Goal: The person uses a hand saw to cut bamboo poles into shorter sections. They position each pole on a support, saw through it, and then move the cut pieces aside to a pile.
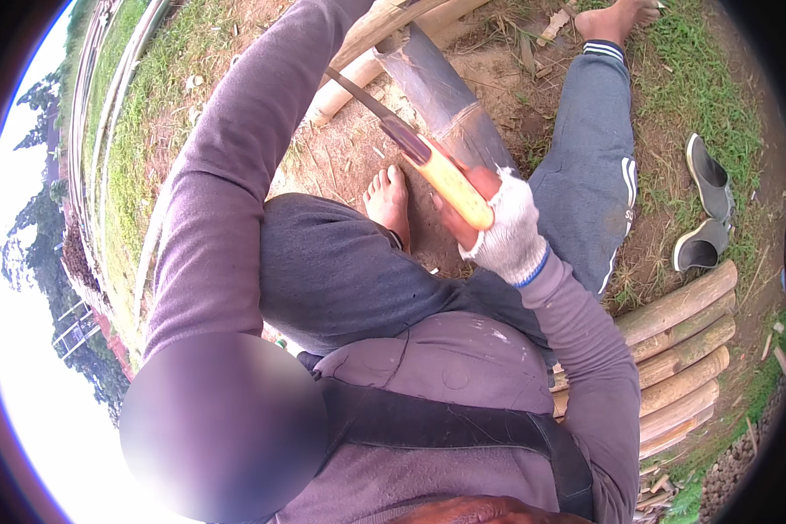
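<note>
My right hand (500, 214), in a whitish fingerless-looking glove with a blue cuff edge, grips a long knife by its yellow wooden handle (450, 183). A dark collar joins the handle to a narrow blade (358, 93), which points up and left; its far end is hidden behind my left sleeve. My left arm (223, 166) stretches to the top edge, and that hand lies outside the picture. Just beyond the knife, a thick grey bamboo piece (445, 92) slants between my legs, its hollow end facing the upper left.
Lighter bamboo poles (354, 83) lie across the top. My bare left foot (388, 203) rests on dirt near the blade; my other leg (585, 131) stretches away. Grey shoes (703, 244) sit on grass at the right. Beside me is a slatted bamboo seat (686, 327).
</note>
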`<state>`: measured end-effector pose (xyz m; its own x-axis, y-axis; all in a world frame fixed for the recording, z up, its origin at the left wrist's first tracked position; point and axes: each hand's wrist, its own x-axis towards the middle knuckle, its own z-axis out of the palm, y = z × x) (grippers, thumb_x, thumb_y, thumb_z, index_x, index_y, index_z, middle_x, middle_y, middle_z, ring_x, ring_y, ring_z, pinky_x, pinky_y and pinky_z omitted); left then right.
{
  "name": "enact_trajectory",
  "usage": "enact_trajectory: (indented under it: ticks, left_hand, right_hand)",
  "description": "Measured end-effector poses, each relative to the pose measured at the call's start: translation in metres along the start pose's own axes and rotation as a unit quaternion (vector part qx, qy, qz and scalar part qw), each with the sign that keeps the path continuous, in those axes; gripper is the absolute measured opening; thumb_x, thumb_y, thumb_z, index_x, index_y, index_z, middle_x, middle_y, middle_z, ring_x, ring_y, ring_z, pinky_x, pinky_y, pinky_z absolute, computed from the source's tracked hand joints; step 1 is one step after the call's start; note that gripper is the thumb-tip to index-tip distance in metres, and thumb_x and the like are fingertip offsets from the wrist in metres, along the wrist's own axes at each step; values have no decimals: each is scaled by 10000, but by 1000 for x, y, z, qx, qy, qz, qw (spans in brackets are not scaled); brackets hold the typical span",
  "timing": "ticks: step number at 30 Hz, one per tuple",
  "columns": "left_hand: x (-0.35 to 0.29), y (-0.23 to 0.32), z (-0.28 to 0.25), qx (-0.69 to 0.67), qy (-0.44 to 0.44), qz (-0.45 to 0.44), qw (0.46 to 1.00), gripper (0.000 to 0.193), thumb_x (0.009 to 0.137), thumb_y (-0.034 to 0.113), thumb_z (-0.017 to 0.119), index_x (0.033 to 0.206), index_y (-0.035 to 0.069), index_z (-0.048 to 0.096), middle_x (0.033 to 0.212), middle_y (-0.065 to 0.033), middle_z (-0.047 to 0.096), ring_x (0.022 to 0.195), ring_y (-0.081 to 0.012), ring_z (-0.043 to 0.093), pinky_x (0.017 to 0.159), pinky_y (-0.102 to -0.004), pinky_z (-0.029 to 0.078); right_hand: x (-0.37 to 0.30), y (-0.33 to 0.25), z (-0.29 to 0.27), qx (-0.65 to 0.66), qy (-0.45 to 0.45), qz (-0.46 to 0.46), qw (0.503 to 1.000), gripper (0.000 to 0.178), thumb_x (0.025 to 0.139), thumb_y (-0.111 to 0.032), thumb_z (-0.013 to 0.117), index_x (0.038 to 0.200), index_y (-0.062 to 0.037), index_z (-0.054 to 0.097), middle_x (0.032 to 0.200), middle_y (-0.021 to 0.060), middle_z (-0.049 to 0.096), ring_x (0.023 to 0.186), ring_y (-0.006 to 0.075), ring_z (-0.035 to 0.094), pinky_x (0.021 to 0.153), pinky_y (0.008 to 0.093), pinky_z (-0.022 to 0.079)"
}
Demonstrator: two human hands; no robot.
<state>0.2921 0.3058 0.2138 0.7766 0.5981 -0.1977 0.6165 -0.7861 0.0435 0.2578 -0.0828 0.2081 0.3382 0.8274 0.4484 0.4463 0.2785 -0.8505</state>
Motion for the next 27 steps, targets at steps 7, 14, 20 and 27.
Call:
enact_trajectory:
  ticks: [7,14,20,27]
  left_hand:
    - [-15,44,37,-237,30,170,956,748,924,518,732,1461,9,628,1139,-259,780,1108,-348,762,960,-464,587]
    - [-143,-121,-4,-141,93,-43,985,896,909,802,646,1504,133,622,1366,-211,722,1258,-380,706,1100,-492,551]
    - [-262,-150,18,38,-73,-159,984,1218,709,762,850,1682,231,347,1536,-200,594,1421,-408,572,1155,-545,485]
    - [-273,-160,51,8,-20,-180,983,810,800,376,896,1508,231,528,1347,-124,693,1281,-342,675,1021,-513,553]
  right_hand:
    - [-62,-13,-6,-48,8,51,997,152,916,-100,797,957,4,695,737,106,613,586,292,621,563,405,475]
    - [-89,-27,-14,-50,50,132,989,202,936,-134,811,943,17,678,672,79,587,555,221,556,568,348,481]
    - [-90,-44,1,12,81,189,978,297,980,-213,808,1072,22,651,854,81,656,727,174,607,703,330,509]
    - [-50,-67,36,48,83,165,982,310,1035,-173,753,1214,25,594,923,67,664,753,116,616,692,282,518]
